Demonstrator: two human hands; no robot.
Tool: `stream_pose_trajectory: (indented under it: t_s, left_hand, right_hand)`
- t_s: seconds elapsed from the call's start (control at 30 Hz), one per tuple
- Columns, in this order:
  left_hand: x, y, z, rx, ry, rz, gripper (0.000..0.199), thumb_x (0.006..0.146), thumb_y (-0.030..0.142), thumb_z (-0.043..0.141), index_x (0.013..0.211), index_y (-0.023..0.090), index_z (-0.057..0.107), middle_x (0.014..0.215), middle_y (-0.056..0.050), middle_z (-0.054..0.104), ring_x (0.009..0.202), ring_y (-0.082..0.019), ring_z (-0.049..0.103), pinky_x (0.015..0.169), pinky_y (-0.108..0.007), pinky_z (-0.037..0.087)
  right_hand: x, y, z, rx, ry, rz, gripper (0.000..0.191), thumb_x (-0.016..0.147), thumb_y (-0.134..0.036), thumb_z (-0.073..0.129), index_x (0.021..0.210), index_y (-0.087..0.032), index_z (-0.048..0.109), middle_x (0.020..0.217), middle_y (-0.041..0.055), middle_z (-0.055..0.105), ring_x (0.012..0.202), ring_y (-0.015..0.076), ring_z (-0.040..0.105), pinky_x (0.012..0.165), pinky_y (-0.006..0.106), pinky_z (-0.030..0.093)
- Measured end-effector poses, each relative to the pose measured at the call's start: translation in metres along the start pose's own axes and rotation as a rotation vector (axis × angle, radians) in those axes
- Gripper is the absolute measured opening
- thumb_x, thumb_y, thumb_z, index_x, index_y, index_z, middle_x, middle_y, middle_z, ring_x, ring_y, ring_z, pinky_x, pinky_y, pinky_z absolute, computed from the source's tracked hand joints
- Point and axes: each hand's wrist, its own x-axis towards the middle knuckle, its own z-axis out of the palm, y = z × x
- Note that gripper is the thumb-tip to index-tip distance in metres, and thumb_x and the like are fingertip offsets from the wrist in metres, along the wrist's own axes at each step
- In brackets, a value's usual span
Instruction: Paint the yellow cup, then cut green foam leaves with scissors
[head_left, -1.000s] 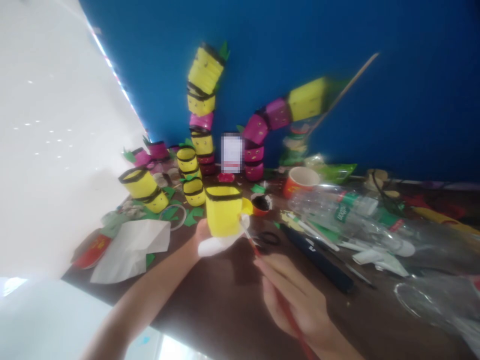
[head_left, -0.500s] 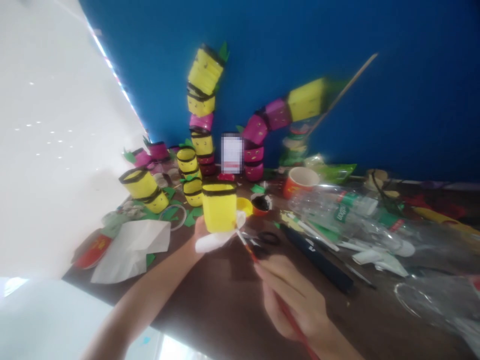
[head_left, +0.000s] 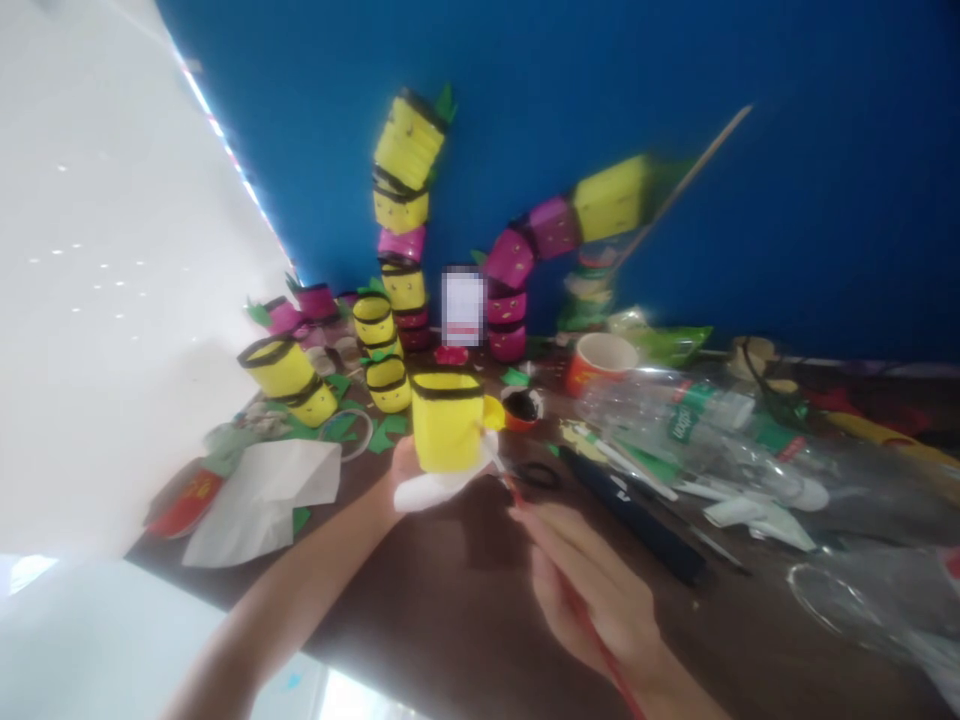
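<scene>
A yellow painted cup (head_left: 448, 432) with a black rim is held up in front of me by my left hand (head_left: 403, 470). White tissue (head_left: 435, 490) sits beneath and behind the cup, between it and that hand; most of the fingers are hidden. My right hand (head_left: 596, 585) is closed around a red-handled paintbrush (head_left: 517, 492), whose tip is at the cup's lower right side. Just behind the cup is a yellow paint pot (head_left: 493, 412), partly covered. Beside it stands a small pot of black paint (head_left: 523, 408).
Several yellow and purple painted cups stand at the left; a tall stack (head_left: 405, 210) leans on the blue wall. White paper (head_left: 262, 500) lies at left. Right of my hands are a dark-handled tool (head_left: 637, 515), scissors (head_left: 536, 475), clear plastic bottles (head_left: 690, 410) and a paper cup (head_left: 600, 362).
The yellow cup and my left hand have shifted slightly right and down and turned a little. The right hand and brush have moved slightly right with them.
</scene>
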Motion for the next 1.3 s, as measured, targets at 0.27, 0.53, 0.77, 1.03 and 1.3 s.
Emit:
stream_pose_trajectory:
  t_s: [0.27, 0.53, 0.77, 1.03, 1.3]
  left_hand:
    - [0.001, 0.004, 0.012, 0.065, 0.008, 0.047, 0.072, 0.07, 0.046, 0.05, 0.131, 0.008, 0.042, 0.123, -0.016, 0.057, 0.121, -0.032, 0.046, 0.105, -0.043, 0.031]
    - [0.003, 0.002, -0.01, 0.171, -0.099, 0.02, 0.061, 0.068, 0.041, 0.055, 0.122, 0.013, 0.054, 0.112, -0.013, 0.064, 0.112, -0.032, 0.054, 0.1, -0.045, 0.036]
    - [0.003, 0.004, 0.013, 0.079, 0.066, 0.09, 0.066, 0.07, 0.048, 0.051, 0.125, 0.011, 0.05, 0.12, -0.014, 0.059, 0.121, -0.035, 0.045, 0.105, -0.047, 0.029]
    - [0.001, 0.004, 0.012, 0.025, 0.074, 0.083, 0.066, 0.068, 0.043, 0.054, 0.125, 0.011, 0.05, 0.114, -0.014, 0.062, 0.119, -0.033, 0.048, 0.103, -0.045, 0.032]
    - [0.004, 0.007, 0.002, 0.096, -0.011, 0.027, 0.071, 0.066, 0.047, 0.054, 0.126, 0.008, 0.048, 0.111, -0.017, 0.062, 0.116, -0.034, 0.05, 0.104, -0.044, 0.03]
  right_hand:
    - [-0.01, 0.003, -0.004, 0.004, 0.044, -0.058, 0.031, 0.073, 0.001, 0.053, 0.099, -0.013, 0.062, 0.086, 0.0079, 0.068, 0.08, 0.0176, 0.066, 0.073, 0.032, 0.056]
    - [-0.004, 0.003, 0.0, 0.009, 0.011, 0.037, 0.035, 0.076, 0.001, 0.052, 0.106, -0.014, 0.061, 0.091, 0.0084, 0.069, 0.082, 0.0163, 0.067, 0.074, 0.027, 0.056]
    - [-0.009, 0.005, -0.004, 0.025, 0.034, -0.081, 0.031, 0.073, 0.001, 0.051, 0.099, -0.012, 0.061, 0.087, 0.0097, 0.066, 0.082, 0.019, 0.065, 0.072, 0.035, 0.056]
    - [-0.003, 0.005, 0.001, 0.069, -0.023, 0.001, 0.033, 0.076, 0.0, 0.05, 0.104, -0.015, 0.06, 0.089, 0.0081, 0.068, 0.082, 0.0169, 0.066, 0.073, 0.03, 0.056]
    - [-0.004, 0.001, -0.005, 0.028, 0.015, -0.04, 0.028, 0.073, -0.001, 0.049, 0.093, -0.016, 0.06, 0.079, 0.0063, 0.068, 0.073, 0.018, 0.066, 0.067, 0.033, 0.056]
